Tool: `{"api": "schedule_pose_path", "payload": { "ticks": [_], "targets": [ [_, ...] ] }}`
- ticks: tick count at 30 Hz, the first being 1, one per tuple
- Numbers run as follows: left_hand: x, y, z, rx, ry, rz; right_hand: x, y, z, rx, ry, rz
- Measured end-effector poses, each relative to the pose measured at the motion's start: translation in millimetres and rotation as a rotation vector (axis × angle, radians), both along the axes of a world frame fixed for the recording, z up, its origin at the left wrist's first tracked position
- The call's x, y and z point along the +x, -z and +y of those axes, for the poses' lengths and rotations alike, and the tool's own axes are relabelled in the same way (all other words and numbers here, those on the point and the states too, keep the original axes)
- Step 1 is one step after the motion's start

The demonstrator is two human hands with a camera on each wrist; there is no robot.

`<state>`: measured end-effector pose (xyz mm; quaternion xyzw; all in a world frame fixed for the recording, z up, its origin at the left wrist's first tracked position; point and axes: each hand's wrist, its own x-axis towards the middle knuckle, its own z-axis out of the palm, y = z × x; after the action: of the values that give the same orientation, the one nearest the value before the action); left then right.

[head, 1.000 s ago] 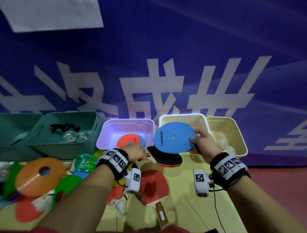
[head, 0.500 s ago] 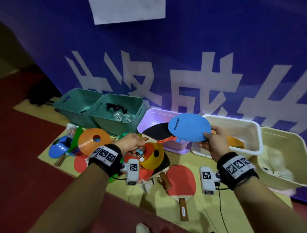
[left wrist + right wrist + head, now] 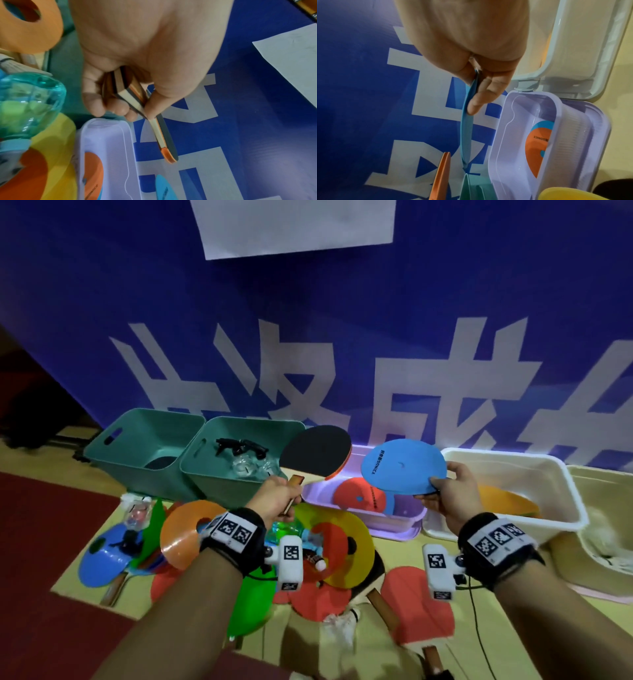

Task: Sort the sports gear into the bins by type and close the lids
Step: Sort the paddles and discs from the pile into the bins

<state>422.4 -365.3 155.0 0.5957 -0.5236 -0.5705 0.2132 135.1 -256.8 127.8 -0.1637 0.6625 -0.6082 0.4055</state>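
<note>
My left hand (image 3: 277, 501) grips the wooden handle of a black-faced table tennis paddle (image 3: 317, 453), raised over the gap between a green bin (image 3: 239, 474) and the lilac bin (image 3: 363, 518); the left wrist view shows my fingers (image 3: 120, 108) curled round the paddle (image 3: 164, 142) handle. My right hand (image 3: 448, 498) pinches the edge of a flat blue disc (image 3: 404, 467) held above the lilac bin, which holds a red and a blue disc (image 3: 359, 498). The right wrist view has the blue disc (image 3: 467, 128) edge-on between thumb and fingers beside the lilac bin (image 3: 556, 135).
A second green bin (image 3: 137, 440) stands far left, a white bin (image 3: 548, 491) and a beige bin (image 3: 609, 525) to the right. Orange (image 3: 181, 532), yellow (image 3: 359, 549), green and blue discs, red paddles (image 3: 418, 611), shuttlecocks and a clear teal ball lie on the mat.
The left hand has lifted the black paddle up and left, over the green bin's edge. The blue disc stays in the right hand above the lilac bin. The head view has shifted.
</note>
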Motion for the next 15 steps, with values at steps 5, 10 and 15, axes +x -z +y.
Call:
{"api": "schedule_pose_path", "payload": {
  "ticks": [5, 10, 15],
  "targets": [
    [5, 8, -54, -0.040, 0.081, -0.006, 26, 13, -37, 0.075, 0.037, 0.068],
    [10, 29, -92, -0.068, 0.114, -0.070, 52, 35, -67, 0.186, 0.058, 0.099],
    [13, 53, -108, -0.071, 0.154, -0.075, 66, 63, -87, 0.275, 0.085, 0.147]
  ]
}}
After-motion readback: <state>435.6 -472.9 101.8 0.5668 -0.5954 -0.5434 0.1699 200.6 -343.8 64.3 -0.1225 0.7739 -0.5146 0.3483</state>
